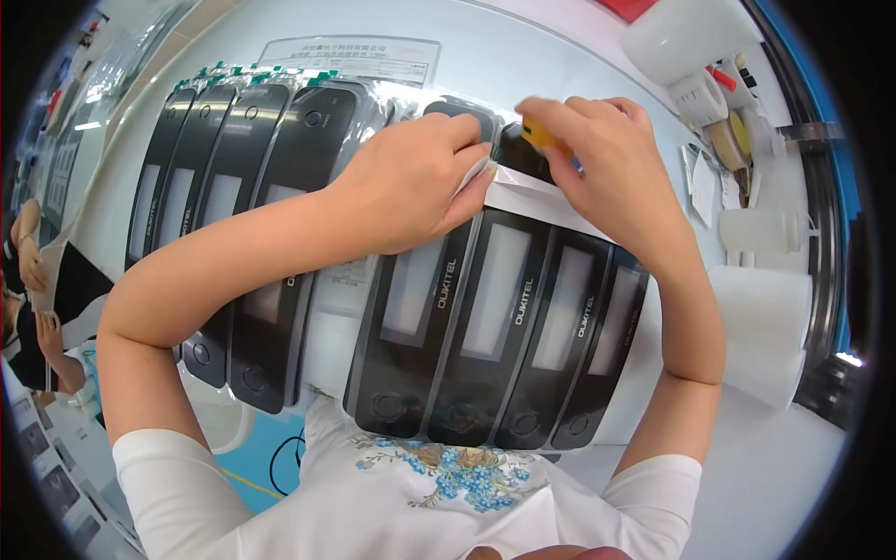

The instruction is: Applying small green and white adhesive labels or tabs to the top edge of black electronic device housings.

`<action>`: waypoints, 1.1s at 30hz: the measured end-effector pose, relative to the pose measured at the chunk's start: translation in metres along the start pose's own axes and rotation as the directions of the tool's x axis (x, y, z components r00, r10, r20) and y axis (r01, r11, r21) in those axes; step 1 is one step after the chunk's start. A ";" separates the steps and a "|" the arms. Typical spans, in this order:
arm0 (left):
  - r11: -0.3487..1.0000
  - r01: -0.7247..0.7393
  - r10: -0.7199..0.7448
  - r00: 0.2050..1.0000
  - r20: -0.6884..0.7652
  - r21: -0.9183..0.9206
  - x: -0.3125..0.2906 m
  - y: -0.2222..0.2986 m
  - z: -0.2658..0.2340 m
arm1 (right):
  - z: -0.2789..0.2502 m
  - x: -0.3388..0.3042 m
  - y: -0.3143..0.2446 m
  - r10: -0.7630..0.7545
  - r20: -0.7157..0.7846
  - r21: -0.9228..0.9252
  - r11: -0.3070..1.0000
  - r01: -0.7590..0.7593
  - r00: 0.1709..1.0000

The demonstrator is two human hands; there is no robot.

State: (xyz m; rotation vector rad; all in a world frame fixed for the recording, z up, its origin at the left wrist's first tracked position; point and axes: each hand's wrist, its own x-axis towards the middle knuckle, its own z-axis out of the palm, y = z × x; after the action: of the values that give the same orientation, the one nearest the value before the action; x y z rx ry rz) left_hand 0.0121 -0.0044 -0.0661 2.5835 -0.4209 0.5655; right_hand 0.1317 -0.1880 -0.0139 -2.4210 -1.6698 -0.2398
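Observation:
A row of long black panels (507,289), each with a pale window and a ring mark at its near end, lies in front of me. Across their upper part runs a white strip (551,201). My left hand (411,182) is closed, pinching the strip's left end between thumb and fingers. Just right of it, my right hand (611,163) grips a small yellow tool (541,135), blurred, so its exact kind does not show. The tool is held over the far end of a black panel, and the right wrist hides part of the strip.
More black panels (247,177) in clear film, with green tabs at their far ends, lie to the left. Behind them is a printed sheet (350,58). Rolls of clear film (761,322) and tape rolls (698,98) stand at right. Another person's hand (33,266) shows far left.

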 end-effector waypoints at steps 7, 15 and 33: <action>0.985 0.045 -0.038 0.998 -0.041 0.168 -0.014 -0.012 -0.024 | -0.007 0.002 -0.004 0.021 0.078 -0.028 0.999 -0.019 0.997; 0.969 0.183 -0.185 0.983 -0.006 0.168 -0.015 -0.028 -0.024 | 0.024 0.034 -0.022 -0.070 -0.010 -0.003 0.998 0.070 0.998; 0.987 -0.003 0.013 0.998 -0.065 0.160 -0.037 -0.023 -0.025 | 0.027 0.056 -0.028 -0.142 -0.036 0.034 0.989 0.143 0.989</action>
State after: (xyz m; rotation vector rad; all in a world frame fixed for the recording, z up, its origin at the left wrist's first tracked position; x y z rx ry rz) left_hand -0.0193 0.0342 -0.0713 2.7068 -0.3784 0.7115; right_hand 0.1257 -0.1208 -0.0243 -2.2607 -1.8182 -0.2666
